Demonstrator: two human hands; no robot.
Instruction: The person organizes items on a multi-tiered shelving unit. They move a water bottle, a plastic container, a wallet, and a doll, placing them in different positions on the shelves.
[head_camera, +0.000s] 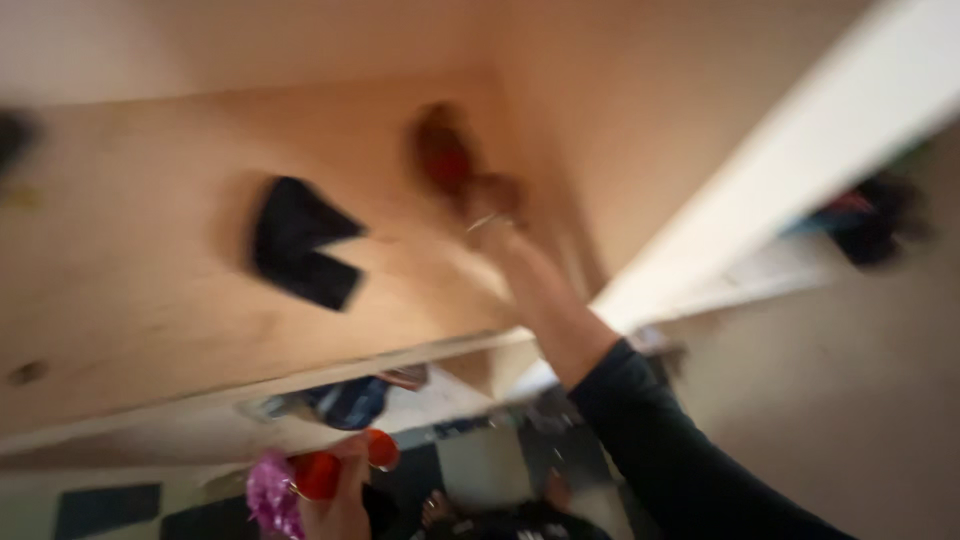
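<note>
The whole view is blurred by motion. My right hand (492, 200), a thin bracelet at its wrist and a dark sleeve on the arm, reaches over a pale wooden shelf (130, 300). Its fingers are closed on a reddish-brown object (443, 155) at the back of the shelf near the corner. To the left of that hand, a dark folded item (300, 245) lies flat on the shelf. At the bottom edge, my left hand (340, 505) is closed on round red objects (322, 472), with a fluffy magenta thing (268, 497) beside them.
A white upright frame (800, 150) runs diagonally on the right, with dark and coloured items (880, 220) behind it. Under the wooden shelf a lower shelf holds a blue bundle (352, 400). Below is a dark-and-light checkered floor (110, 505).
</note>
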